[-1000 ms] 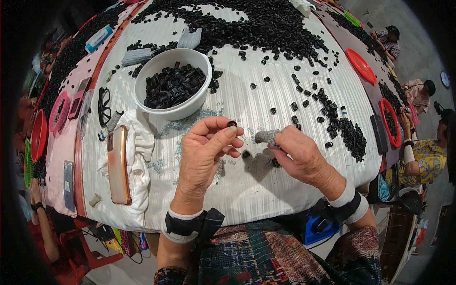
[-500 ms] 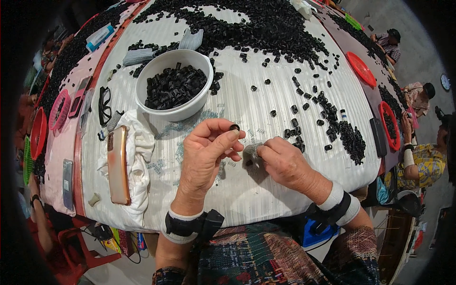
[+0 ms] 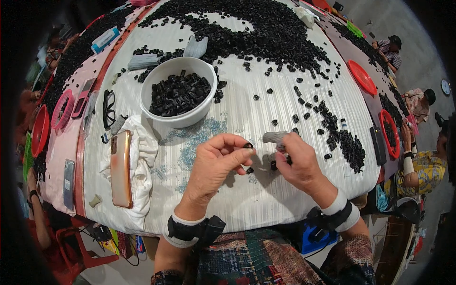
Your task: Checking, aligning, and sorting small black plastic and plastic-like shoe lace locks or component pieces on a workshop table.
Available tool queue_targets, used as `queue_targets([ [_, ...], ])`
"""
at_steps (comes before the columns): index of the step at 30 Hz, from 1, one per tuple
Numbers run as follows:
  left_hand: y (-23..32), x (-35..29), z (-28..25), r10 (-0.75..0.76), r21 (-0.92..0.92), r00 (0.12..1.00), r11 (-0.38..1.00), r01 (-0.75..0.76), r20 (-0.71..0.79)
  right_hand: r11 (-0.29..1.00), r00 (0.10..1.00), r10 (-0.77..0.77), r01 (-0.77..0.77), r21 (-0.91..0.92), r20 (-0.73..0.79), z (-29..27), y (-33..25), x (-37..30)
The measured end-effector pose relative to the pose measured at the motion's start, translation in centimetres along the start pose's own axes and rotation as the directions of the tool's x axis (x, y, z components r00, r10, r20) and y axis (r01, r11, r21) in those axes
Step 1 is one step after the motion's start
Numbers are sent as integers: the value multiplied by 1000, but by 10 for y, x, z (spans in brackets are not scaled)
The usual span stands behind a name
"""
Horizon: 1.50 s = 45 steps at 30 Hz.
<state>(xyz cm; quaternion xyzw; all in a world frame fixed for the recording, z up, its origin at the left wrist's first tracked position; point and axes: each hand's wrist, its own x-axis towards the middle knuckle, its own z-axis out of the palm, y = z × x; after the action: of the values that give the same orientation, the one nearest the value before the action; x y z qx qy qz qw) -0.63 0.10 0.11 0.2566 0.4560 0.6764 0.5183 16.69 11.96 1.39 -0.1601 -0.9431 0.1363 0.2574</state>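
My left hand (image 3: 211, 164) is closed, pinching a small black ring-shaped part (image 3: 248, 146) between thumb and fingertips. Just to the right, my right hand (image 3: 302, 164) is closed on a grey cloth-like piece (image 3: 273, 137), which sticks out leftward past the fingers. Its full shape is hidden in the fist. Below the fingertips, a loose black part (image 3: 250, 170) lies on the white striped cover (image 3: 237, 209). Beyond my left hand stands a white bowl (image 3: 175, 120) filled with similar black parts (image 3: 178, 95).
A large heap of black parts (image 3: 266, 40) spreads across the far table. A smaller pile (image 3: 351, 147) lies at right. At left are a phone in a clear case (image 3: 121, 171), a white cloth (image 3: 143, 161) and glasses (image 3: 109, 108). Other people sit along both sides.
Both hands have shifted slightly right. The grey piece now points up and left from my right fist instead of hanging below it. The view has moved a little.
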Motion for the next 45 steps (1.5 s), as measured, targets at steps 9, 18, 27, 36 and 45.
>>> queue_targets([
  [9,2,-5,5,-56,7,997,998,56,61,572,935,349,-269,775,68,-16,-34,28],
  [18,2,-6,7,0,-64,999,998,3,45,401,903,415,-289,869,109,-3,-41,36],
  [27,-2,-5,6,56,-85,998,995,-55,10,431,904,403,-325,842,143,1,-38,25],
  [36,-1,-6,8,76,-31,997,997,-76,12,689,947,300,-132,713,-115,2,-33,21],
  [45,-3,-4,8,59,-38,998,998,-58,19,866,991,108,-55,498,-78,-9,-33,18],
])
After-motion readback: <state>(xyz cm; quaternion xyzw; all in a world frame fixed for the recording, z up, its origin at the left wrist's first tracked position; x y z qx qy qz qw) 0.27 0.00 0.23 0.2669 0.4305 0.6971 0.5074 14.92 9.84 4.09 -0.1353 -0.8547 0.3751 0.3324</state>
